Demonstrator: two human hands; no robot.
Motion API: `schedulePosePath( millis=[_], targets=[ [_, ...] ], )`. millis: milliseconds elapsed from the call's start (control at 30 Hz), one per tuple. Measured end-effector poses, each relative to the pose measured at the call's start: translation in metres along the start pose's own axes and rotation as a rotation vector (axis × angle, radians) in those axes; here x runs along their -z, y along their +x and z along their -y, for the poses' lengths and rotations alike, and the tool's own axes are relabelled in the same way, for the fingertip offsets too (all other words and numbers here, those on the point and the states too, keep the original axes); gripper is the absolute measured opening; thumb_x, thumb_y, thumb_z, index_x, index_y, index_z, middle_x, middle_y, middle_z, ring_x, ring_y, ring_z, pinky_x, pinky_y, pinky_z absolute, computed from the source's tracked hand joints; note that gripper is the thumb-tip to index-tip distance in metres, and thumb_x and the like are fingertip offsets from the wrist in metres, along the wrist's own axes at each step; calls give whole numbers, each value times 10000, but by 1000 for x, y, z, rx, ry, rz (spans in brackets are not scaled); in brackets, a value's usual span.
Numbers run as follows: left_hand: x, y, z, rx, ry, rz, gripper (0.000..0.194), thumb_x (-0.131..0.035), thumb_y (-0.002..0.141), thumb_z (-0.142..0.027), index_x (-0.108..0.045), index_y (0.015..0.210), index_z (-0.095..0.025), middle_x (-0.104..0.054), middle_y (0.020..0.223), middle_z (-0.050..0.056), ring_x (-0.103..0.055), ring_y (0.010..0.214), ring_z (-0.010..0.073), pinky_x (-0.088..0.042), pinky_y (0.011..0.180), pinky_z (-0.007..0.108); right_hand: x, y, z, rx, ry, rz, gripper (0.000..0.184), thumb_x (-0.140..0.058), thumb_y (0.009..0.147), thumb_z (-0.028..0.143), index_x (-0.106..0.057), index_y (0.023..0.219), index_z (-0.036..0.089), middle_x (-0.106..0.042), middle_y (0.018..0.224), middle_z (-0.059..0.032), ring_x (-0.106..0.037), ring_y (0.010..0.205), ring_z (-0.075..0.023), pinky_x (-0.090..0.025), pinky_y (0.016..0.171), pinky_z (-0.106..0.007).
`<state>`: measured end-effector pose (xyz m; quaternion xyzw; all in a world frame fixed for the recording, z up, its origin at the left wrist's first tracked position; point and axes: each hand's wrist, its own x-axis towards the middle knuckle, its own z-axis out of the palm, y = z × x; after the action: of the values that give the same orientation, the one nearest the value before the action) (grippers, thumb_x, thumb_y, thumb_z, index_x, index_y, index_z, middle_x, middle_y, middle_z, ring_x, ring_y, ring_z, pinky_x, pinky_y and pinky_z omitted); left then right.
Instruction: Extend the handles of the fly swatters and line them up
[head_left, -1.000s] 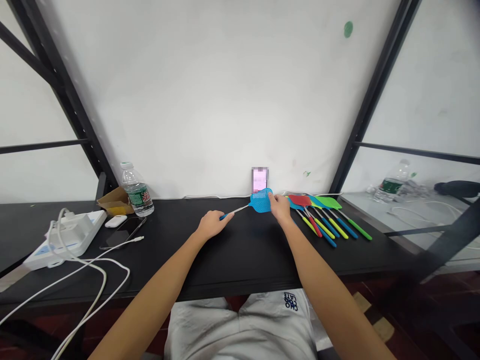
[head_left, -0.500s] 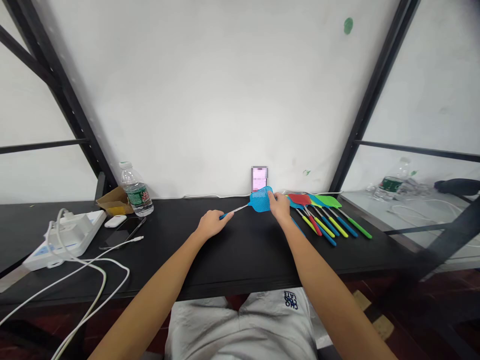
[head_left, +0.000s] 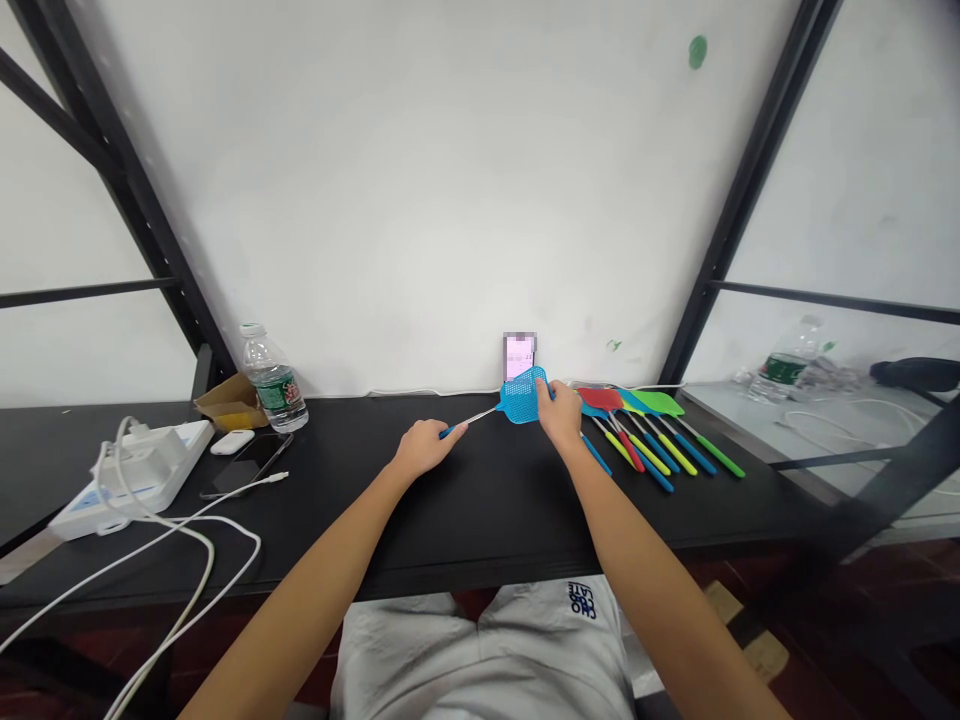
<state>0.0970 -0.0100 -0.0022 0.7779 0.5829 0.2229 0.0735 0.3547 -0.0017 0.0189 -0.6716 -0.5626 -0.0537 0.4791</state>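
A blue fly swatter [head_left: 520, 398] with a perforated head and a thin metal rod is held above the black table. My left hand [head_left: 424, 447] is closed around its blue handle, which shows only at the tip beyond the fingers. At the far edge of the head, my right hand [head_left: 559, 412] pinches it between thumb and fingers. Just right of that hand lies a fanned group of fly swatters [head_left: 652, 403] with red, blue, yellow and green parts. One more blue handle [head_left: 598, 456] shows beside my right wrist.
A phone [head_left: 519, 355] leans on the wall behind the swatter. At left stand a water bottle [head_left: 277, 385] and a cardboard box [head_left: 231, 405], near a white case [head_left: 232, 442], a dark phone [head_left: 246, 466] and a power strip [head_left: 142, 490] with white cables. Black posts rise on both sides.
My right hand has shifted slightly right, and the swatter head's far edge has tipped up a little. More of the blue handle by my right wrist shows. My left hand stays put.
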Motion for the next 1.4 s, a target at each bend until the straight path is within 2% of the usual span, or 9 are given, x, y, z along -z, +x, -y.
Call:
schedulePosePath(
  millis=[333, 500, 667, 800, 900, 1000, 1167, 1400],
  targets=[
    [0, -2, 1, -13, -30, -10, 638, -311, 844, -724, -518, 553, -194, -551, 569, 29, -524, 587, 176, -270, 546, 262, -7, 2, -6, 23, 75, -32, 428, -409, 934, 443, -393, 575, 209, -481, 554, -15, -361, 554, -150, -231, 574, -290],
    [2, -3, -1, -49, -31, -7, 637, -325, 837, -724, -487, 526, -193, -497, 528, 18, -480, 548, 162, -251, 535, 266, -11, 5, -13, 20, 121, 18, 449, -450, 905, 452, -329, 546, 211, -410, 519, 7, -336, 538, -138, -217, 556, -287],
    [3, -5, -1, -45, -41, -8, 637, -317, 837, -724, -460, 519, -190, -493, 528, 18, -461, 534, 154, -246, 533, 264, -11, 4, -13, -7, 180, 55, 445, -526, 836, 521, -361, 563, 210, -428, 540, 14, -368, 543, -133, -249, 541, -272],
    [4, -6, -1, -36, -53, -2, 638, -318, 834, -726, -449, 512, -192, -488, 519, 20, -454, 530, 153, -251, 532, 267, -10, 3, -11, -30, 273, 166, 422, -591, 765, 564, -486, 594, 192, -531, 587, -10, -467, 571, -151, -316, 545, -264],
    [6, -8, -2, -20, -54, 9, 644, -315, 828, -736, -436, 505, -192, -476, 508, 18, -444, 515, 152, -252, 526, 268, -8, 2, -12, -51, 429, 278, 382, -646, 725, 544, -605, 677, 168, -620, 650, -34, -559, 617, -174, -391, 575, -267],
    [9, -9, -4, -4, -52, 19, 650, -316, 820, -747, -432, 501, -191, -482, 512, 20, -440, 510, 151, -249, 513, 266, -7, 2, -12, -78, 562, 375, 367, -697, 686, 506, -678, 774, 150, -664, 694, -51, -594, 624, -185, -428, 566, -272],
    [10, -11, -4, 3, -52, 29, 653, -334, 803, -760, -484, 516, -194, -507, 530, 28, -455, 522, 159, -258, 507, 267, -2, 2, -13, -138, 725, 499, 412, -753, 629, 463, -691, 881, 143, -680, 736, -54, -585, 585, -167, -416, 480, -250],
    [9, -9, -1, 8, -36, 39, 675, -319, 797, -774, -482, 496, -192, -512, 522, 36, -469, 518, 163, -245, 506, 269, 0, 2, -15, -138, 820, 620, 444, -753, 636, 475, -659, 938, 162, -670, 774, -43, -569, 582, -143, -382, 444, -219]
  ],
)
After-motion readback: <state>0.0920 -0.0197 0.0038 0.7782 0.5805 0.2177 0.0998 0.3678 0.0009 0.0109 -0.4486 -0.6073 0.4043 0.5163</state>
